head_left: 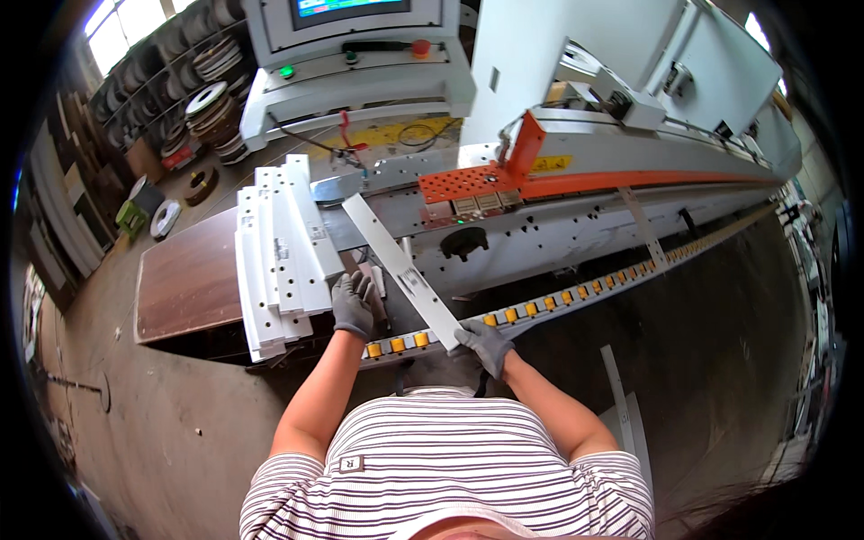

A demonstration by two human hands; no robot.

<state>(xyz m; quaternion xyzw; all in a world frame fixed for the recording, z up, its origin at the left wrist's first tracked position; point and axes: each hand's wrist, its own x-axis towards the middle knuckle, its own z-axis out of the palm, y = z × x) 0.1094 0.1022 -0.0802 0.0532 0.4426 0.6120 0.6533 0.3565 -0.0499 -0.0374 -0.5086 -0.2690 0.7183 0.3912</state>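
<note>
My right hand (487, 347), in a grey work glove, grips the near end of a long narrow white board (403, 270). The board slants away to the far left, its far end over the machine's edge, with holes and a small printed mark on its face. My left hand (352, 306), gloved too, has its fingers stretched out and apart. It is beside the near right corner of a stack of similar white drilled boards (281, 261); whether it touches them I cannot tell. No board shows in that hand.
The stack rests on a brown panel-topped support (184, 274). Ahead stands a machine with an orange perforated guard (463, 187) and a control console (360, 76). A rail with yellow rollers (567, 297) runs off to the right. Coils of edging (211, 108) fill racks at far left.
</note>
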